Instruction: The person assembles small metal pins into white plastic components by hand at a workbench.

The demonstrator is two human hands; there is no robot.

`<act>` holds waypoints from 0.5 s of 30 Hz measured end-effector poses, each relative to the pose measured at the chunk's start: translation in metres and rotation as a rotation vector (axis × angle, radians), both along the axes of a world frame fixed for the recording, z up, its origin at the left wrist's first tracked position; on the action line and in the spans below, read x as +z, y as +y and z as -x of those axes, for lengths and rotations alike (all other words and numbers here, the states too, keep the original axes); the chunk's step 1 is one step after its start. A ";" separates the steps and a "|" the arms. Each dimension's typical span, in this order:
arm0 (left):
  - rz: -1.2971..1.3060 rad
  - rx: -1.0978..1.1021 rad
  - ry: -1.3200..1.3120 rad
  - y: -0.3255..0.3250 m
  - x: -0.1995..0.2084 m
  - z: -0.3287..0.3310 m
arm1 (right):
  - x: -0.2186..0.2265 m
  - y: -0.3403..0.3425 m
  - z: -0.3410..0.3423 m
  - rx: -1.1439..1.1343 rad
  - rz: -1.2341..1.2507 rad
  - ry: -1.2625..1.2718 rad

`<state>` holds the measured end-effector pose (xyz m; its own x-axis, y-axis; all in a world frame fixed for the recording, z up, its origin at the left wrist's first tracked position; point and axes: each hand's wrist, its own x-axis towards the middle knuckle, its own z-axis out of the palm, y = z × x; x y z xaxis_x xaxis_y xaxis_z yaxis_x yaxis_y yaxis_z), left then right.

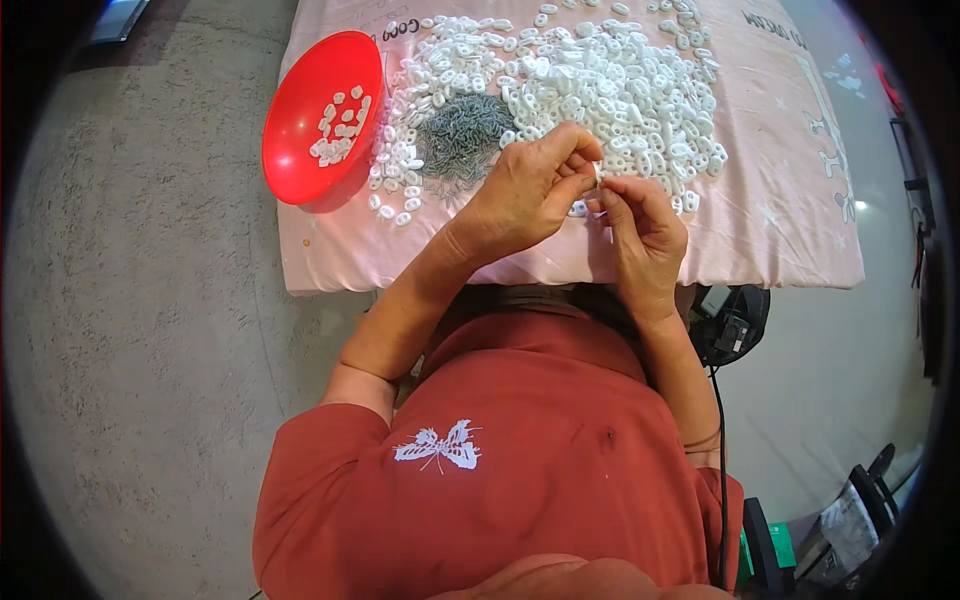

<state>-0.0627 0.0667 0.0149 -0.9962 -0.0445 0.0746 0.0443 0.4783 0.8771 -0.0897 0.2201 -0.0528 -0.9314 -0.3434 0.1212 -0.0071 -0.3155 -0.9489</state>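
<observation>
My left hand and my right hand meet fingertip to fingertip over the near side of the table. Both are closed in a pinch. A small white plastic piece shows between the fingertips, mostly covered by them. What my left fingers hold is too small to make out. Just beyond the hands lies a big heap of white oval plastic pieces, many with two holes. Left of that heap is a pile of tiny dark grey metal parts, which look like small springs.
A red bowl with several white pieces inside stands at the table's left edge. Loose white pieces lie beside it. A pink printed cloth covers the table. Below its right side is a black round object with a cable.
</observation>
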 end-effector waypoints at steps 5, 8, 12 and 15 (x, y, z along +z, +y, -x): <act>-0.157 -0.013 -0.108 0.000 -0.004 0.001 | 0.002 0.001 0.000 0.027 0.009 -0.062; -0.271 -0.065 -0.129 -0.001 -0.006 0.003 | 0.005 0.002 0.000 0.038 0.028 -0.081; 0.107 -0.002 0.057 -0.016 -0.014 0.018 | 0.006 0.003 0.000 0.032 0.005 -0.096; 0.405 0.072 0.264 -0.022 -0.017 0.027 | 0.005 0.003 0.000 0.040 0.009 -0.105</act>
<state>-0.0901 0.0445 -0.0022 -0.9365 -0.0282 0.3497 0.1939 0.7889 0.5831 -0.0901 0.2235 -0.0478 -0.9246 -0.3801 0.0271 0.1050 -0.3223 -0.9408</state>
